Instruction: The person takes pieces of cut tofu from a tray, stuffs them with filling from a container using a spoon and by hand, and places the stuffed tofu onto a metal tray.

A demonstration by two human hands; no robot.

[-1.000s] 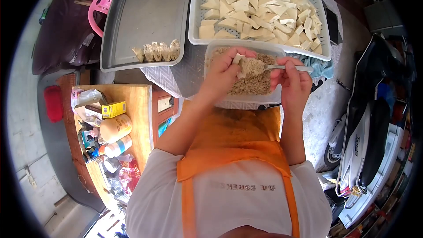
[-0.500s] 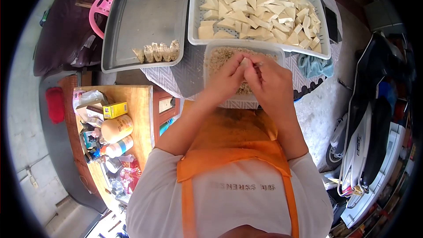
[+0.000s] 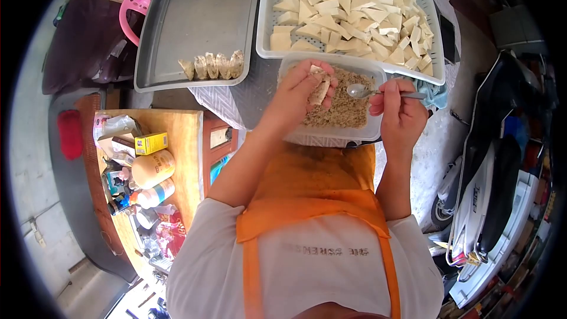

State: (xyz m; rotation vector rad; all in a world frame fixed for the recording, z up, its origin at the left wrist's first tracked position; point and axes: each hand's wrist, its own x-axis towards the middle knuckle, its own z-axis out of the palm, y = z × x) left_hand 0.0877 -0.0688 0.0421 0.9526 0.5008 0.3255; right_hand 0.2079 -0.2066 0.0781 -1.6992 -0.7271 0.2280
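Your hands are over the tub (image 3: pixel 348 134)
Your right hand (image 3: pixel 403 111), fingers pointing left, pinches the spoon (image 3: pixel 358 91), its bowl above the brown filling (image 3: pixel 345 112); your left hand (image 3: pixel 300 87), fingers curled, grips a flecked pale piece (image 3: pixel 320 90) above the tub's left side. Farther off sit the metal tray (image 3: pixel 201 15), left, and white basket (image 3: pixel 263 29), right.

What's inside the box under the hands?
Crumbly brown mixture is in the box. The left hand, holding a pale piece, covers much of its left side; the spoon hides a bit. What's underneath them can't be seen.
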